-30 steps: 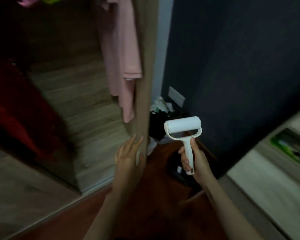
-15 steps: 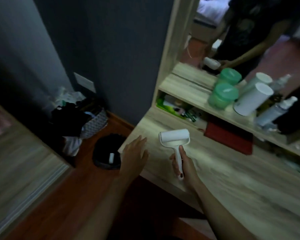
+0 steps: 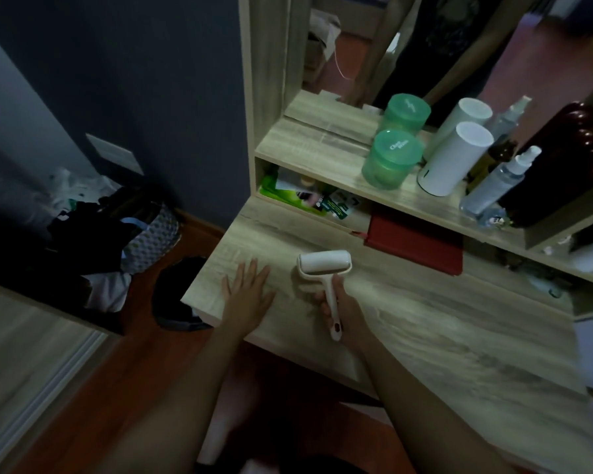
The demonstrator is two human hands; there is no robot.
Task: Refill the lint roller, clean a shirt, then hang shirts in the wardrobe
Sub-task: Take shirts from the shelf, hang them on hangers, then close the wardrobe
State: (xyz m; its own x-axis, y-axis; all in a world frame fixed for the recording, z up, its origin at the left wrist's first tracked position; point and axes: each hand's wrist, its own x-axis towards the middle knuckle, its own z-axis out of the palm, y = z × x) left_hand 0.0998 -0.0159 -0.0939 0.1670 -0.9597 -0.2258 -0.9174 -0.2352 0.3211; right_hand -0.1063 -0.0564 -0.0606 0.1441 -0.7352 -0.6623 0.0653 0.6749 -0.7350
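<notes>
Dim room, dark blue-grey wall point(image 3: 134, 80). Pale wood-grain desk point(image 3: 442, 343) at centre right, with a shelf point(image 3: 322, 148) above its back edge and a mirror point(image 3: 356, 56) behind that.

Left hand point(image 3: 247, 292): flat, palm down, fingers straight and spread, at the desk's near left corner. Whether it presses the wood or is just above it is not clear.

Right hand point(image 3: 338, 307): fingers wrapped round the handle of the lint roller point(image 3: 325, 266). The white roll points away, toward the shelf, and sits low over the desk, just right of the left hand. Contact with the desk cannot be told.

On the shelf: green jar point(image 3: 389, 159), white cylinder point(image 3: 456, 159) beside it, then a clear spray bottle point(image 3: 497, 181). Each has its reflection behind.

Under the shelf: green packets point(image 3: 288, 193) at left, a red folder point(image 3: 415, 241) lying flat at the desk's back.

Floor, left of the desk: black bin point(image 3: 175, 295) against the desk corner, and a patterned basket point(image 3: 153, 234) heaped with dark clothes by the wall. White socket plate point(image 3: 113, 153) on the wall above it.
</notes>
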